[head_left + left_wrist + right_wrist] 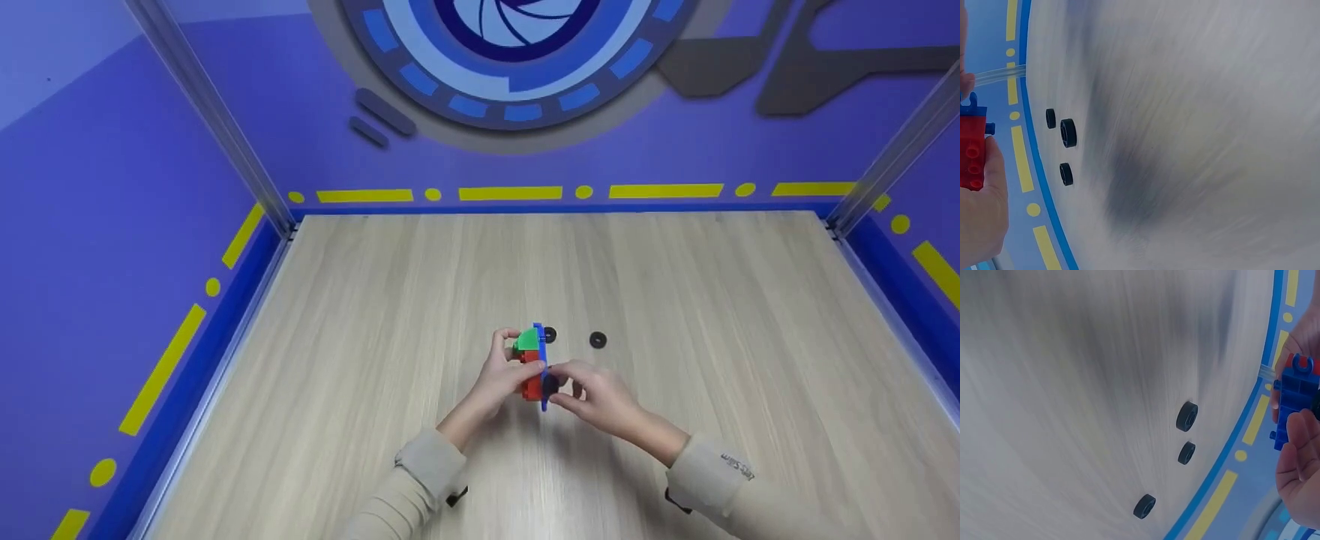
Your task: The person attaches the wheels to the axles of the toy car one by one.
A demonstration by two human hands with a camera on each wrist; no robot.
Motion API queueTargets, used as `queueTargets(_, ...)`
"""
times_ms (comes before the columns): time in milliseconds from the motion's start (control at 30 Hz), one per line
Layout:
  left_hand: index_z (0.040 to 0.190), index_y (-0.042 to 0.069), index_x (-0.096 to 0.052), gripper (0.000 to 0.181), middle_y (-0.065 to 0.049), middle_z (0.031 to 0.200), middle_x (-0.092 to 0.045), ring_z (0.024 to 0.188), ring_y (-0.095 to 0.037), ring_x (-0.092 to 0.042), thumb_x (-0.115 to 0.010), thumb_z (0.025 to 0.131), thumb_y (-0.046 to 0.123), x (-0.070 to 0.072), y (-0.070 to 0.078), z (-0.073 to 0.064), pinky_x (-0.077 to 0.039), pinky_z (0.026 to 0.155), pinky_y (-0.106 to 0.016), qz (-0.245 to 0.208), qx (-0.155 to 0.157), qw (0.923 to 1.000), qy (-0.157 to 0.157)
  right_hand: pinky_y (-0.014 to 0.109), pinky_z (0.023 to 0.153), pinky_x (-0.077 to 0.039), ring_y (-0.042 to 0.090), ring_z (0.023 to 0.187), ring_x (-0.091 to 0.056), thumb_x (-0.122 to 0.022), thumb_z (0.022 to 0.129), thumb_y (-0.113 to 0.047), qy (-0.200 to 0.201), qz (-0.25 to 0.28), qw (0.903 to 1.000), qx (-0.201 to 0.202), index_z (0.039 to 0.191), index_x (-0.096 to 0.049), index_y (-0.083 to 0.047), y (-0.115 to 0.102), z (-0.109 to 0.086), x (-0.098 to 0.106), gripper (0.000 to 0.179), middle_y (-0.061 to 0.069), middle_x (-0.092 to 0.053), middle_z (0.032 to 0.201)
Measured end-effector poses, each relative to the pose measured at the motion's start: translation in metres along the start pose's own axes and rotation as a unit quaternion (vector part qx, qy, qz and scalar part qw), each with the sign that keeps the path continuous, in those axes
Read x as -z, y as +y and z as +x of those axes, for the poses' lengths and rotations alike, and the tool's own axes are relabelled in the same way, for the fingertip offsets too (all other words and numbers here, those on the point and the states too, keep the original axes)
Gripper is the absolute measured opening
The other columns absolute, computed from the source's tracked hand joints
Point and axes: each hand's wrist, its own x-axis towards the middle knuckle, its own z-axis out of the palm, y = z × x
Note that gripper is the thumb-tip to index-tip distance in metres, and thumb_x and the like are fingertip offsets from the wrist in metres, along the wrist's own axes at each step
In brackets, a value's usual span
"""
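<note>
Toy car (531,358) held over middle of table (360,300), well away from left, right, back edges. Wide wood both sides. Blue base (1296,399) faces right; red blocks (532,388), green slope (529,340). Left hand (501,380) grips car; right hand (602,401) pinches black wheel (552,385). Three loose wheels (1186,453) on table.

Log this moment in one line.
left hand: holds red-green-blue plastic toy vehicle; right hand: pinches black round wheel at its underside; pale wooden tabletop: three more black wheels
</note>
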Motion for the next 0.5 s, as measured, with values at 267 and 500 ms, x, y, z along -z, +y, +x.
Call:
queueTargets(267,0.123,0.017,-0.025,0.06,-0.014,0.107,-0.048,0.084,-0.02,-0.059,-0.065,0.078,0.017,-0.0011,-0.0012,0.0002,-0.052,0.066,-0.033,0.004,0.001,1.0,-0.002,0.018,0.056,-0.047,0.005,0.068,-0.054,-0.07,0.074,-0.018,0.015,-0.026,0.9989,0.035,0.101,-0.061,-0.008,0.0006,-0.0023,-0.0025,0.031,0.0,-0.065,0.089)
queueTargets(500,0.124,0.015,-0.024,0.06,-0.014,0.108,-0.049,0.082,-0.018,-0.059,-0.064,0.079,0.016,-0.0017,-0.0014,-0.0007,-0.052,0.065,-0.034,0.002,0.002,1.0,-0.005,0.019,0.056,-0.048,0.005,0.068,-0.054,-0.07,0.073,-0.018,0.014,-0.044,0.9985,0.03,0.102,-0.061,-0.009,0.0,-0.0036,-0.0033,0.031,0.0,-0.065,0.089)
